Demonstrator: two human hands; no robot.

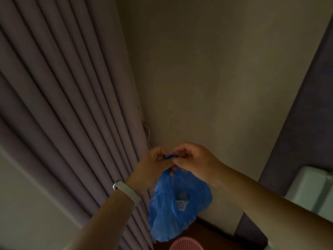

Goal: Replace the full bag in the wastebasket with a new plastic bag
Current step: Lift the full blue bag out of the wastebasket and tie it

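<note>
Dim light falls on a room corner, where a pleated mauve curtain (63, 105) fills the left half of the frame and a bare beige wall (207, 69) takes the centre and upper right. A dark purple panel (306, 105) runs down the right edge, with a pale green-white box-like object (313, 188) at the lower right (what it is cannot be told).

Just below centre, the left hand (153, 165) and right hand (194, 163) meet, both with fingers curled. They pinch the twisted handles of a blue plastic bag (178, 204) between them. The bag hangs crumpled below the hands, with something pale showing through its film. A white wristband (127, 193) sits on the left wrist.

At the bottom edge, directly under the bag and apart from it, the rim of a pink mesh wastebasket (186, 245) shows on a dark floor (207, 231).
</note>
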